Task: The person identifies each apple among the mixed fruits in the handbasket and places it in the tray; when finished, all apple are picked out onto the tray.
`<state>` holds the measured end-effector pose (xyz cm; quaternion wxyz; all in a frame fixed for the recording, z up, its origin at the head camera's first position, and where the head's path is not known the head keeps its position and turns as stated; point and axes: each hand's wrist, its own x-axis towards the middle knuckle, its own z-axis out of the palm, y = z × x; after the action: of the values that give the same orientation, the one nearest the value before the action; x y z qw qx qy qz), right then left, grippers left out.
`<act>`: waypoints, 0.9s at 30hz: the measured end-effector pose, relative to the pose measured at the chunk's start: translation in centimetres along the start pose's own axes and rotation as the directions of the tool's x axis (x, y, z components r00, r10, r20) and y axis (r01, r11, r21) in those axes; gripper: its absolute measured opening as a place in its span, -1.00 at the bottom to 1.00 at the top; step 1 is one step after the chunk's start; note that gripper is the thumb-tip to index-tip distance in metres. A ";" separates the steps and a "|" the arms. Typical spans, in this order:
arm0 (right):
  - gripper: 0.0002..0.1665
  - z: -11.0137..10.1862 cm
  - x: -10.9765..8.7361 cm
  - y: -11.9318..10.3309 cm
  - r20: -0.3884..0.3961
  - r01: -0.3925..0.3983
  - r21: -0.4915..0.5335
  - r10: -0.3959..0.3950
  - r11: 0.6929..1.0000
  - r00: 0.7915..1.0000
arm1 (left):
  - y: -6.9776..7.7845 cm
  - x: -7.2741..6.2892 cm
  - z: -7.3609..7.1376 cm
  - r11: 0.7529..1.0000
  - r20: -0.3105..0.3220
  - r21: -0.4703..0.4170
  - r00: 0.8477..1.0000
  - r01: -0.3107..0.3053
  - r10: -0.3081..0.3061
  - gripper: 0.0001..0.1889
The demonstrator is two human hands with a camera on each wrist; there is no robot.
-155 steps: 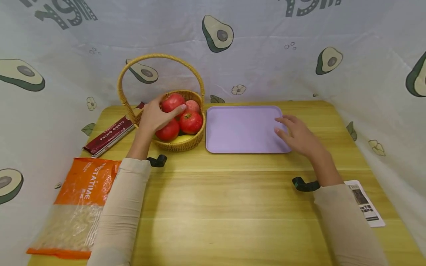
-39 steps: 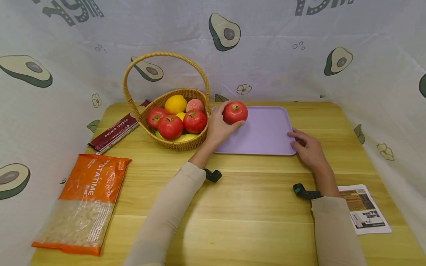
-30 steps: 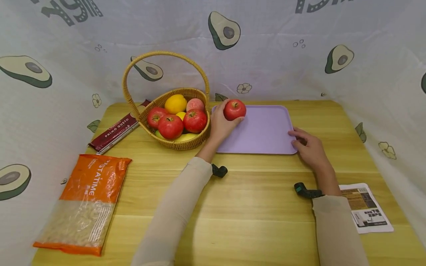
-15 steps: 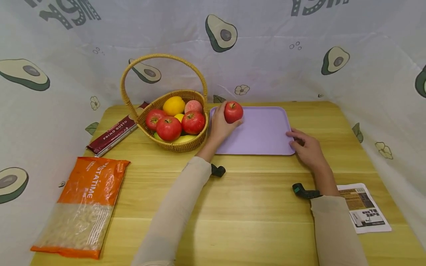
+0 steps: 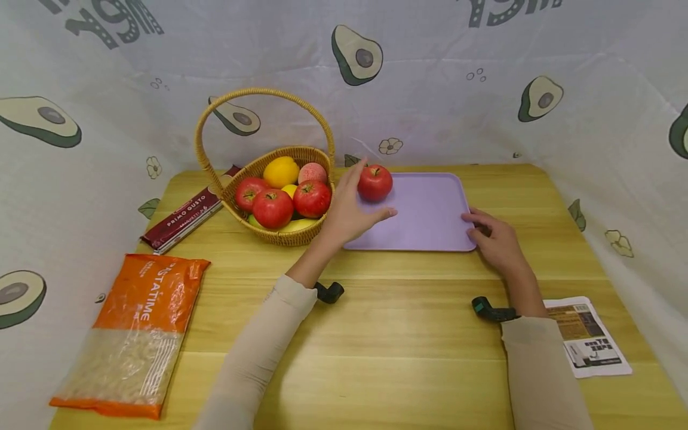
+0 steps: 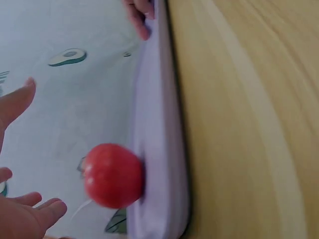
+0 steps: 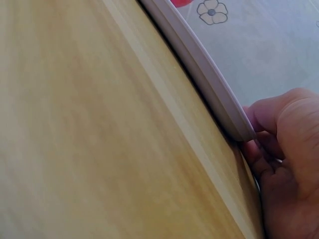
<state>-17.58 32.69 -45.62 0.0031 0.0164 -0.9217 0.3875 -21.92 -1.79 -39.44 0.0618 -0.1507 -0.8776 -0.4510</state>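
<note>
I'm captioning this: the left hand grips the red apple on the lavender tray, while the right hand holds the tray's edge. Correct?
Not quite: the left hand isn't gripping the red apple; the left wrist view shows a gap between them. The rest stands.

Printed in white capitals down the orange bag (image 5: 131,334), at the left of the desk (image 5: 403,334): "PASTATIME," indistinct at the first letter, beside smaller markings too fine to read. Lettered in white along the dark red pack (image 5: 185,214) just beyond: "PRIMO GUSTO," above a smaller line best read as "SPAGHETTI," followed by a 6. Seen on the white packet (image 5: 588,337) at far right: bold black Chinese characters, too small to make out. High on the curtain (image 5: 430,113): large grey lettering, cut off and illegible.
</note>
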 end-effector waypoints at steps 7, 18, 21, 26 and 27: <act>-0.51 0.0 0.0 -0.1 0.010 -0.010 0.004 0.010 1.000 1.000 | -0.5 -1.7 -4.5 0.994 -0.042 0.060 0.995 -0.088 0.091 0.18; -0.50 0.0 0.0 -0.3 0.015 -0.022 0.008 0.022 1.000 1.000 | -2.7 -4.0 -10.6 0.985 -0.094 0.171 0.995 -0.005 0.022 -0.08; -0.50 0.1 0.0 -0.3 0.012 -0.022 -0.004 0.022 1.000 1.000 | -3.3 -4.4 -11.7 0.980 -0.107 0.196 0.994 0.040 -0.019 -0.08; -0.50 0.0 0.0 -0.2 0.005 -0.014 -0.021 0.014 1.000 1.000 | -3.8 -4.8 -13.1 0.974 -0.150 0.209 0.987 0.084 -0.053 -0.08; -0.50 0.0 0.0 -0.2 0.004 -0.011 -0.015 0.011 1.000 1.000 | -3.9 -4.8 -13.3 0.974 -0.158 0.209 0.986 0.088 -0.056 -0.08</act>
<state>-17.55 32.53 -45.51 -0.0007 0.0122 -0.9247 0.3804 -18.94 -15.66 -35.86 0.1276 -0.0766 -0.9190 -0.3652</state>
